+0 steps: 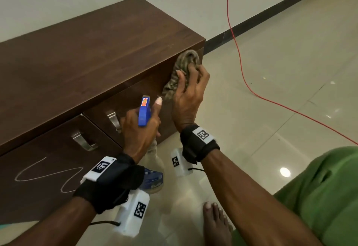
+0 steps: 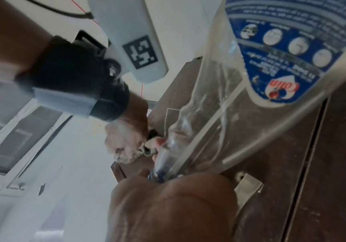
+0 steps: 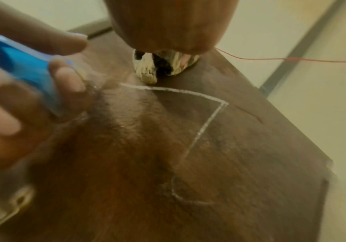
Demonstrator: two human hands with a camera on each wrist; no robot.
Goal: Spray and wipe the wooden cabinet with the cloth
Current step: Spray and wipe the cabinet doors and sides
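A dark wooden cabinet [image 1: 81,56] stands low against the wall, with chalk lines [image 1: 48,172] on its front. My right hand [image 1: 188,94] grips a bunched striped cloth [image 1: 182,71] and presses it on the front near the cabinet's right corner. My left hand [image 1: 142,129] grips a clear spray bottle [image 1: 155,170] with a blue trigger head [image 1: 144,112], nozzle toward the cabinet front. The right wrist view shows the cloth [image 3: 163,65] just above a white chalk outline [image 3: 205,124] on the wood. The left wrist view shows the bottle [image 2: 271,65] close up with its blue label.
Two metal drawer handles [image 1: 114,122] stick out of the cabinet front left of my hands. A red cable [image 1: 238,52] runs across the glossy tiled floor [image 1: 271,110] at the right. My bare foot [image 1: 215,224] and green-clad leg [image 1: 319,197] are at the lower right.
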